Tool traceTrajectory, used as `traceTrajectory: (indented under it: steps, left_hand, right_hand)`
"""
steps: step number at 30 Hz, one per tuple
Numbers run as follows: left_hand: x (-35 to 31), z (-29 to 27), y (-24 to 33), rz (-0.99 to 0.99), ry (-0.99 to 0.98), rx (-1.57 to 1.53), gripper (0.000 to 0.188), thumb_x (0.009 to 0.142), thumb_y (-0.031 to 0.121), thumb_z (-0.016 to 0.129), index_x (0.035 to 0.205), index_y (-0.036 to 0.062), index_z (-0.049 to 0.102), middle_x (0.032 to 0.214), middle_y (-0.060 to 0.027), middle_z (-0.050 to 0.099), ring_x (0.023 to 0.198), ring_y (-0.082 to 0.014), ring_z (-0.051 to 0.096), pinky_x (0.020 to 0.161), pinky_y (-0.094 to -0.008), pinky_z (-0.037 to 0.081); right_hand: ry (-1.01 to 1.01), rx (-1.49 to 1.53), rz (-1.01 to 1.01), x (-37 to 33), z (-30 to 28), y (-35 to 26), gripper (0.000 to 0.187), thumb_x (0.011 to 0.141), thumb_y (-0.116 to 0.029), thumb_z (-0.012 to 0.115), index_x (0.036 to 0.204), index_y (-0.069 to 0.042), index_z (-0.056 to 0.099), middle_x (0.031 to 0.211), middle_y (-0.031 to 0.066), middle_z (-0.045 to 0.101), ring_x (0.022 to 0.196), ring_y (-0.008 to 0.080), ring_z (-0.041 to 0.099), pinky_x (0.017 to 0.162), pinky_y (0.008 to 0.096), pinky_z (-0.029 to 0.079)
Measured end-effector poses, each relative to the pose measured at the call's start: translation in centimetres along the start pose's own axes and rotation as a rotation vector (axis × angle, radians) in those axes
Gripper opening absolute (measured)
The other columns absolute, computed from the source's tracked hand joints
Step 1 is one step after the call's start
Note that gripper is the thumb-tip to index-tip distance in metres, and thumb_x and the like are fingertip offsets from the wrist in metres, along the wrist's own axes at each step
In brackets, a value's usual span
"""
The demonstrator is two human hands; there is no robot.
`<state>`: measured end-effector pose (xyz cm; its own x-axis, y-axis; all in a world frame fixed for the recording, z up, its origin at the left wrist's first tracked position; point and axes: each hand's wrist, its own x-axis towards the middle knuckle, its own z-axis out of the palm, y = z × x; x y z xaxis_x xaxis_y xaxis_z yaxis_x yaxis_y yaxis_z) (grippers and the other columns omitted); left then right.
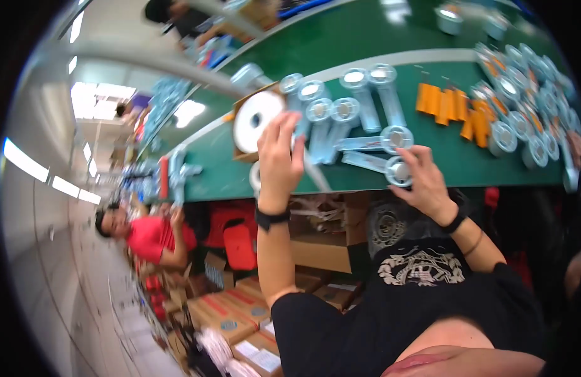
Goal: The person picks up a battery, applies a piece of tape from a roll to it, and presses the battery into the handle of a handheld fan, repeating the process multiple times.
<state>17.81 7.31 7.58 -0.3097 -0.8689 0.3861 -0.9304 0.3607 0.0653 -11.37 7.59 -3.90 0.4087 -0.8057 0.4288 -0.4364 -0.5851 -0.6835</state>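
Black sleeves at 6 o'clock, both forearms running up to the green bench (466, 163). Right hand (425, 179) – fingers curled round a small silvery spool (398, 173) at the bench's near edge; looks held, though the far-side contact is hidden. Left hand (279, 157) – fingers spread and raised against a white tape roll (257, 119) in an open cardboard box (243, 154); can't tell if it grips or only touches.

Handling, my read: spool looks rigid, light, smooth-flanged, so probably slippery – take it across the flange rims, not the wound middle. Tape roll looks light but easily dented; hold by the core hole.

Outward: more spools on long tubes (340, 116) at 12 o'clock of the hands, orange pieces (450, 103) at 1 o'clock, dense spool cluster (529, 94) at 2 o'clock. Person in red (149, 235) at 9 o'clock, cartons (224, 311) below the bench.
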Motion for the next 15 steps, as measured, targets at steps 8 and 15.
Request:
traceTrajectory:
  steps: [8, 15]
  left_hand:
    - [-5.1, 0.0, -10.6, -0.319, -0.252, 0.151, 0.068, 0.076, 0.017, 0.074, 0.136, 0.0046, 0.046, 0.132, -0.0178, 0.053, 0.124, -0.0372, 0.048, 0.102, -0.0461, 0.038]
    - [-2.6, -4.0, -4.6, -0.056, 0.183, 0.246, 0.080, 0.063, 0.030, 0.084, 0.130, 0.0080, 0.048, 0.123, -0.0134, 0.056, 0.119, -0.0333, 0.051, 0.099, -0.0457, 0.034]
  right_hand:
    - [0.210, 0.051, -0.062, -1.0, -2.5, -0.9, 0.058, 0.076, -0.006, 0.072, 0.129, -0.002, 0.050, 0.119, 0.0157, 0.043, 0.101, 0.0309, 0.054, 0.087, 0.0343, 0.045]
    - [0.208, 0.190, -0.305, 2.8, -4.8, -3.6, 0.037, 0.079, 0.000, 0.066, 0.114, 0.001, 0.058, 0.118, 0.0155, 0.052, 0.084, 0.0235, 0.056, 0.074, 0.0339, 0.048]
